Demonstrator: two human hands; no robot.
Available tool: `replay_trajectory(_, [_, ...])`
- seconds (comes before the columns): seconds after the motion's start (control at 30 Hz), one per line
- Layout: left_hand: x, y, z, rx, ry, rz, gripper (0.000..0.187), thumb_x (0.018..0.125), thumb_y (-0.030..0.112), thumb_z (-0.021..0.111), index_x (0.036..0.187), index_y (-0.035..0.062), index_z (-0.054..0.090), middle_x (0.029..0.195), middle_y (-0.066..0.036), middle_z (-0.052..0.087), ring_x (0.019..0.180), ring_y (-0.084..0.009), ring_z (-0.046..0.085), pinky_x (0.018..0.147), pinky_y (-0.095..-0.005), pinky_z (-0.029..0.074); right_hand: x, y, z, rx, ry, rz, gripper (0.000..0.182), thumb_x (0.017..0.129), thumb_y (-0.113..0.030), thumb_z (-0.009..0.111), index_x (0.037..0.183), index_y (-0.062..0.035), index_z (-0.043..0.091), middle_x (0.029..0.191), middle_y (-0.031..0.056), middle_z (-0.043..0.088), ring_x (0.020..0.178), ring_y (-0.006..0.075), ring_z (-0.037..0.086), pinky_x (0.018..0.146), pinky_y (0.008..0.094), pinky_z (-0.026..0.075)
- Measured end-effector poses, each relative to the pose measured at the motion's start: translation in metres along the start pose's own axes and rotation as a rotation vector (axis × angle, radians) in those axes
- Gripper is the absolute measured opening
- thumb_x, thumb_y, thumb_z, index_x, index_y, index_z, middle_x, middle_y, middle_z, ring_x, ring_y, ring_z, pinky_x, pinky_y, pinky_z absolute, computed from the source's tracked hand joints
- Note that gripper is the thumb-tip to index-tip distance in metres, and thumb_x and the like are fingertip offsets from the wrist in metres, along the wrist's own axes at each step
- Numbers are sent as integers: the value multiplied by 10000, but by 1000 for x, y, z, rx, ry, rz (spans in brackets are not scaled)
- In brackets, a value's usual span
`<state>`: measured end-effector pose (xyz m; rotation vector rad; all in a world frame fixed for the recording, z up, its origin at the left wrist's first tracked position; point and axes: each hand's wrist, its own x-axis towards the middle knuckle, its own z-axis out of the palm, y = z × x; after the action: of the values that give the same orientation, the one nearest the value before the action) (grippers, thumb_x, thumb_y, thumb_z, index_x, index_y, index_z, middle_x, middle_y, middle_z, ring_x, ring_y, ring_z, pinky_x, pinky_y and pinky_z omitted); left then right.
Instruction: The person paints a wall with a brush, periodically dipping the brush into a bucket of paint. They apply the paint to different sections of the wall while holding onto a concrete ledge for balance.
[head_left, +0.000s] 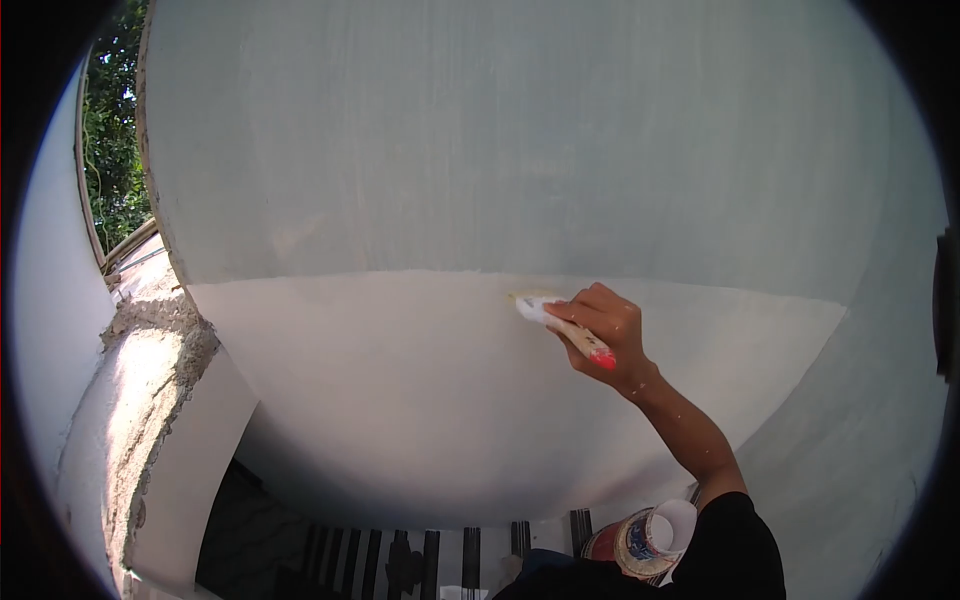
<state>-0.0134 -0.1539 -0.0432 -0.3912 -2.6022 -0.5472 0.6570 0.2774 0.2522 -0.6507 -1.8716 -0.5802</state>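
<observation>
My right hand (606, 326) is closed around a paintbrush (582, 340) with a pale wooden handle and a red end. White paint covers the part of the brush near its head, and its tip is against the wall. The wall has a white lower area (400, 380) and a grey-green upper area (450, 140), meeting along a line just above the brush. Small white specks dot my right hand and forearm. My left hand is out of view.
A paint bucket (632, 545) with a white container (672, 525) at its top stands low on the right, beside my black sleeve. Dark slats (431, 562) run along the bottom. At left, a rough broken ledge (150, 400) borders an opening with green leaves (112, 130).
</observation>
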Motion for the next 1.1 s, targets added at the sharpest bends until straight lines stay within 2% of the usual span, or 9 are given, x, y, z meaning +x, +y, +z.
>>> replay_trajectory(0.1, [-2,2,-1,21,-27,3,492,855,604,654,919,127,758,881,-164,750,794,-411,703,695,-556,536,58,11,-23,-161,261,-154,308,669,51,827,953,-59,781,787,56,687,719,211,605,593,303,525])
replay_trajectory(0.2, [-1,-7,8,103,20,60,502,859,603,658,902,112,754,874,-165,747,790,-405,702,697,-549,536,58,25,-12,-257,350,-147,291,681,-4,806,957,-93,786,792,31,689,700,197,567,513,290,455])
replay_trajectory(0.47, [-3,-9,10,25,-3,20,489,860,597,667,916,121,759,875,-163,750,810,-406,704,721,-549,532,-177,1,61,-200,84,95,190,744,-52,787,933,-75,784,835,44,715,734,235,598,722,349,583])
replay_trajectory(0.6, [-6,6,-7,39,-57,16,496,861,613,648,940,137,765,900,-157,758,832,-406,709,735,-553,532,-233,-21,73,-132,-85,213,130,749,-76,787,877,-68,765,762,42,672,713,220,596,610,344,513])
replay_trajectory(0.73, [-5,-2,-1,31,-21,37,496,862,619,640,939,147,770,881,-142,758,808,-407,708,709,-550,534,-204,-18,53,14,-132,216,163,704,-67,768,867,-76,763,760,40,672,690,216,596,536,342,459])
replay_trajectory(0.77, [-4,-3,-1,33,-14,48,494,862,614,642,928,141,768,866,-145,755,794,-407,706,698,-550,533,-181,-15,39,4,-110,187,204,678,-48,763,880,-75,766,796,45,696,700,221,608,569,336,522])
replay_trajectory(0.87, [-5,0,2,41,7,87,491,862,599,648,894,122,760,822,-155,744,754,-406,700,670,-551,529,-108,6,9,-102,170,27,275,657,-5,761,923,-71,776,855,52,720,752,241,633,748,366,630])
replay_trajectory(0.97, [-6,4,1,75,36,150,478,864,574,657,847,104,742,776,-169,726,716,-398,692,647,-548,527,-53,33,-11,-190,391,-35,288,685,-25,785,966,-86,778,871,45,712,809,250,630,759,369,620])
replay_trajectory(1.1, [-9,12,-6,127,73,168,442,871,560,652,856,128,744,762,-154,719,680,-388,681,639,-527,528,-83,62,5,-235,321,5,223,746,-75,778,968,-97,782,885,-1,710,801,227,595,736,354,592])
